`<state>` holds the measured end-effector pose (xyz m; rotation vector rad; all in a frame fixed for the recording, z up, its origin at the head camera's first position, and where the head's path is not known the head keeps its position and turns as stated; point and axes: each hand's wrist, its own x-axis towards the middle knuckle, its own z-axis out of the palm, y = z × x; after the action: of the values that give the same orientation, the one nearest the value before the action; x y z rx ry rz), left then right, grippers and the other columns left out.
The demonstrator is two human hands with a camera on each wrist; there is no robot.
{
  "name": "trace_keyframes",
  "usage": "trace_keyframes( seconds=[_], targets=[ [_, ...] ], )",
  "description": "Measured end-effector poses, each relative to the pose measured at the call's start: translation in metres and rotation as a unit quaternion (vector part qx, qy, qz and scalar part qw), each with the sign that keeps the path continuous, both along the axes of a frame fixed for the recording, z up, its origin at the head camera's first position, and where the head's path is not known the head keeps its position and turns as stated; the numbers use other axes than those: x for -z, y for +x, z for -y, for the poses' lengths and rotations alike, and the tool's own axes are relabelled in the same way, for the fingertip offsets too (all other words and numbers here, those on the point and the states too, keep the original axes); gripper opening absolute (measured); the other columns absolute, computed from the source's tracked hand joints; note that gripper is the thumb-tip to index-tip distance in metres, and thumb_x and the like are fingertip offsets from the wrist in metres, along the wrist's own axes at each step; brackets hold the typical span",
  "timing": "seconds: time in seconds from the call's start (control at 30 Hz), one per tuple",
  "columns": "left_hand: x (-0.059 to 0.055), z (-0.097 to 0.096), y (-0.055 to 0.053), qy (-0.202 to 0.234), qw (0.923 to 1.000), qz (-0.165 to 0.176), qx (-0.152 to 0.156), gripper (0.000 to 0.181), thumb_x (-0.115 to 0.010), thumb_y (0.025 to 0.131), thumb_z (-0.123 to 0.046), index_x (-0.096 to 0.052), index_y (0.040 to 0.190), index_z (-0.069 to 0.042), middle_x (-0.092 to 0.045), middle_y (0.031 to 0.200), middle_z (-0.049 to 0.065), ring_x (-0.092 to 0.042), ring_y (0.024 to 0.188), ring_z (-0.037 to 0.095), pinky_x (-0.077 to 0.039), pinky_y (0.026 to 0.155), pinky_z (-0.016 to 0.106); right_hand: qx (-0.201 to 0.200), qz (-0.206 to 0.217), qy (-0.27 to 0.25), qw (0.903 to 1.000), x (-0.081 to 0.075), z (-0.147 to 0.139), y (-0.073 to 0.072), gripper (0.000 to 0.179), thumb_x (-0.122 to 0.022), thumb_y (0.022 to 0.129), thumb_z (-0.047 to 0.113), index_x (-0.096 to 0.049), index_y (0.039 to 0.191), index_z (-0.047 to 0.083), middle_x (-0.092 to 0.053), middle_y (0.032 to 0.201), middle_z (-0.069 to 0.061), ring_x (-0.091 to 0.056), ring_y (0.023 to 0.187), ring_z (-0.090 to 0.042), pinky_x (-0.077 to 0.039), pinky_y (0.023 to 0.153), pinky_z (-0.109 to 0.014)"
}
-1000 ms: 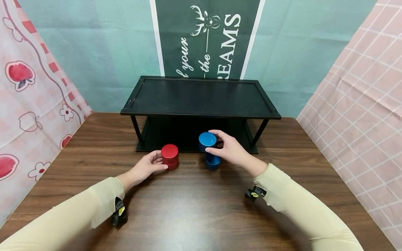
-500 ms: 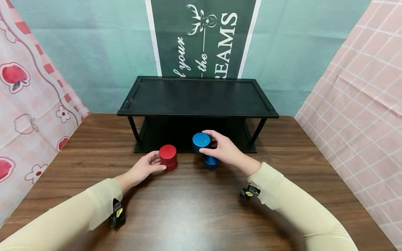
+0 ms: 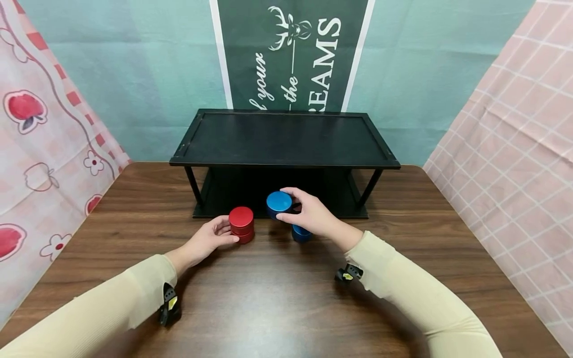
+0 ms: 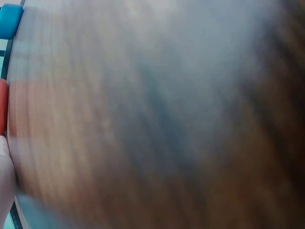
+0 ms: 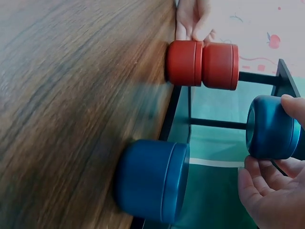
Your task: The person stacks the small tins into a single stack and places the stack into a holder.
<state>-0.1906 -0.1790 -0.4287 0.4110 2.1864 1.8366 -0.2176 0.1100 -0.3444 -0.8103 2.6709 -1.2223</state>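
Two small round red tins are stacked on the wooden table, an upper red tin (image 3: 241, 217) on a lower red tin (image 3: 246, 238). My left hand (image 3: 205, 242) holds the lower one from the left, thumb in front and fingers behind. Raised off the table, a blue lidded tin (image 3: 279, 201) is gripped between the thumb and fingers of my right hand (image 3: 309, 215). Another blue tin (image 5: 150, 181) stands on the table below and right of it, partly covered by my right hand in the head view. The left wrist view is mostly blurred table, with a red edge at its left.
A black two-tier rack (image 3: 286, 139) stands behind the tins, its lower shelf close to them. The brown wooden table (image 3: 268, 298) stretches toward me. Patterned cloths (image 3: 515, 149) hang at the sides, and a green cloth hangs at the back.
My right hand has carried the raised blue tin leftward, away from above the other blue tin and toward the red stack. My left hand has stayed at the red tins.
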Motion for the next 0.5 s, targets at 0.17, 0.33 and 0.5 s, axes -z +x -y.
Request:
trace_keyframes(
  seconds=[0.17,0.33,0.5],
  targets=[
    [-0.001,-0.001,-0.001,0.004,1.0,-0.001,0.003,0.053,-0.066,0.085,-0.001,-0.04,0.13,0.009,-0.047,0.129,0.025,-0.045,0.122,0.033,-0.04,0.097,0.025,-0.014,-0.007,-0.009,0.9998,0.0,0.006,0.0,0.059,-0.071,0.084,0.026,-0.046,0.134,0.008,-0.054,0.124,-0.008,-0.055,0.104,-0.022,-0.048,0.087,-0.04],
    [0.0,0.001,0.0,0.0,1.0,0.004,0.005,0.053,-0.065,0.085,-0.002,-0.039,0.131,0.009,-0.047,0.129,0.025,-0.044,0.123,0.033,-0.04,0.096,0.024,-0.018,-0.005,-0.006,0.9998,0.0,0.013,-0.001,0.058,-0.071,0.084,0.027,-0.046,0.133,0.009,-0.054,0.124,-0.007,-0.054,0.104,-0.021,-0.048,0.088,-0.039],
    [0.0,0.001,0.0,0.001,0.9999,-0.001,0.01,0.053,-0.065,0.086,-0.003,-0.039,0.131,0.009,-0.046,0.13,0.026,-0.044,0.123,0.033,-0.039,0.097,0.025,-0.015,-0.005,-0.004,0.9999,0.001,0.02,-0.003,0.059,-0.072,0.083,0.028,-0.047,0.133,0.009,-0.054,0.124,-0.006,-0.054,0.104,-0.02,-0.048,0.088,-0.038]
  ],
)
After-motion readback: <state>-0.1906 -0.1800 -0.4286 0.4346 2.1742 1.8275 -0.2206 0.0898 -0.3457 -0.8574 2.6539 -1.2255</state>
